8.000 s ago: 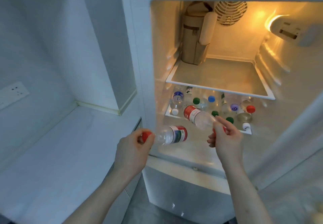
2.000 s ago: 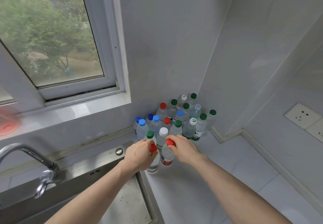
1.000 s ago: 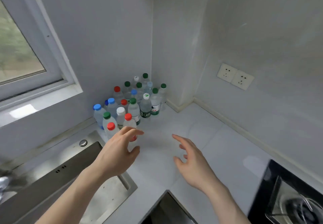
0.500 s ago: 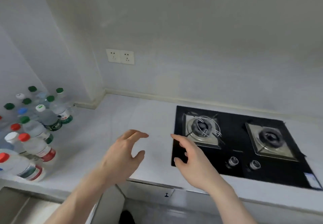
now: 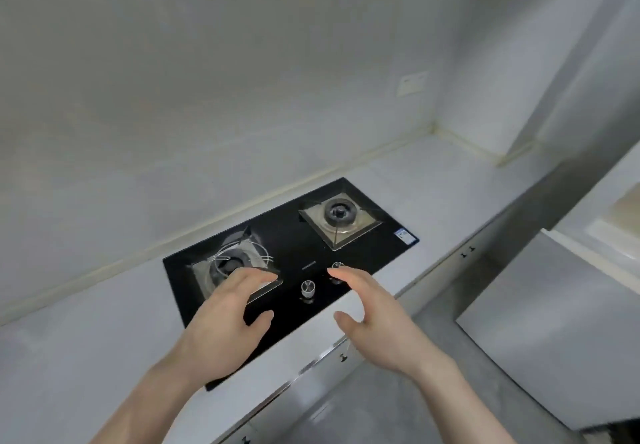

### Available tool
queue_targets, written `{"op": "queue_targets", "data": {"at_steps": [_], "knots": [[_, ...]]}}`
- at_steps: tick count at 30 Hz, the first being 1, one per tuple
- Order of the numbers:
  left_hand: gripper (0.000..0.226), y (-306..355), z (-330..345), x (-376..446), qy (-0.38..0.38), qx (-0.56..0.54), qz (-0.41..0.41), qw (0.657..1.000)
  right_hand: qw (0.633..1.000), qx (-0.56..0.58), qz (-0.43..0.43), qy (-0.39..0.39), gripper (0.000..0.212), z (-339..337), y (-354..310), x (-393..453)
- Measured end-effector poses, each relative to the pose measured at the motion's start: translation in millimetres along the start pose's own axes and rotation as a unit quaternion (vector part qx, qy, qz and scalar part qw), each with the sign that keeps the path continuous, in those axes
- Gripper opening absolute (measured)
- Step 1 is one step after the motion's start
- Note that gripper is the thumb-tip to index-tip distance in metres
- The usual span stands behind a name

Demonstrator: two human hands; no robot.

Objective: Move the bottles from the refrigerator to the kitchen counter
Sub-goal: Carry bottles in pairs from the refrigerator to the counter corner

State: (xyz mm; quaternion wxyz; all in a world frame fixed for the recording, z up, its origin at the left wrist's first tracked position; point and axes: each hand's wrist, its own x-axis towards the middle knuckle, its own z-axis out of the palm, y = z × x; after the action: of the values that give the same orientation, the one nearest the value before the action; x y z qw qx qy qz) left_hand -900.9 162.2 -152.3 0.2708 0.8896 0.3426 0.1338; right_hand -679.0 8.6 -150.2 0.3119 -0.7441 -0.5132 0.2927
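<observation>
view has swung right since half a second ago, bottles gone from sight, not visible now; smooth pale kitchen counter point(image 5: 433, 180) runs along a plain wall; glossy black rectangular hob point(image 5: 374, 235) with square steel burner plates and round knobs; left hand point(image 5: 221, 322) and right hand point(image 5: 377, 322) hover apart, fingers loosely spread, holding nothing

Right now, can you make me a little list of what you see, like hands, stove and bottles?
left hand: empty, fingers loosely spread, in front of the stove
right hand: empty, fingers relaxed, in front of the stove's front edge
stove: black, set into the counter
burners: two, left burner and right burner
knobs: two, near the stove's front edge
counter: pale
bottles: none in view
wall socket: on the wall, far right
</observation>
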Motion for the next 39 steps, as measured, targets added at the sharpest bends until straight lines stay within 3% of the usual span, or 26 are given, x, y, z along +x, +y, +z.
{"op": "queue_targets", "data": {"at_steps": [7,18,28,39], "knots": [[0.045,42,32,92,-0.071,-0.008,0.135,0.988,0.985,-0.045,0.094,0.136,0.060,-51,33,-33],[0.045,184,101,163,-0.180,-0.024,0.344,0.921,0.918,-0.049,0.220,0.326,0.058,-125,80,-134],[0.042,316,178,199,-0.189,-0.036,0.412,0.891,0.892,-0.048,0.239,0.382,0.059,-219,151,-187],[0.042,436,261,243,-0.180,-0.050,0.412,0.892,0.886,-0.062,0.233,0.397,0.061,-339,248,-231]]}}
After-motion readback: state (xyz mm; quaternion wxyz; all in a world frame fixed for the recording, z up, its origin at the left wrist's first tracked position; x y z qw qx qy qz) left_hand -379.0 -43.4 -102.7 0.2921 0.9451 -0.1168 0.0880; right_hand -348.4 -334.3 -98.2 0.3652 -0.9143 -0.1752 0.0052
